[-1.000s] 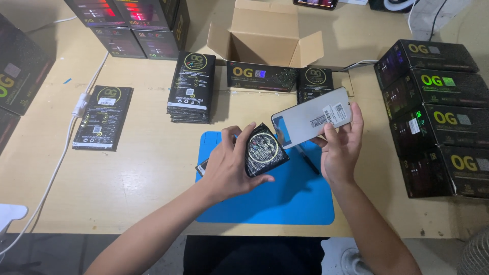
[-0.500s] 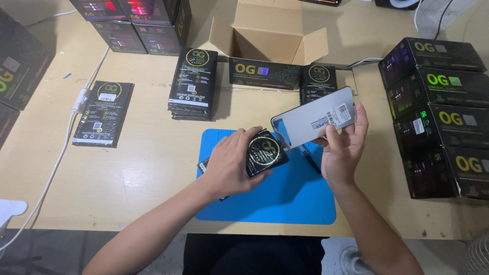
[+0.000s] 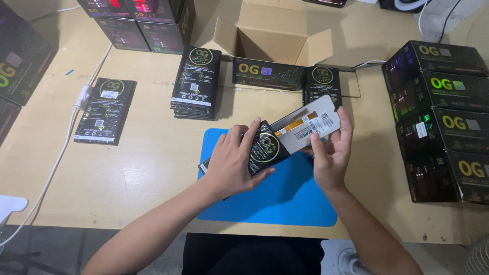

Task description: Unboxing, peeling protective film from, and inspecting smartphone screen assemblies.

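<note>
My left hand (image 3: 232,163) grips a flat black packet (image 3: 265,148) with a gold round emblem, held above a blue mat (image 3: 275,198). My right hand (image 3: 331,153) holds a thin grey phone screen panel (image 3: 305,125) with an orange flex strip and a white sticker. The panel's lower end sits inside the packet's open mouth; its upper end sticks out to the upper right. Both hands hover over the mat near the table's front edge.
A stack of like black packets (image 3: 196,84) lies behind the mat, another packet (image 3: 105,109) to the left. An open cardboard box (image 3: 275,35) stands at the back. Black boxes (image 3: 443,112) are piled at the right, more (image 3: 137,23) at the back left. A white cable (image 3: 61,147) runs along the left.
The panel has gone deeper into the packet, and both hands have shifted slightly down toward the mat.
</note>
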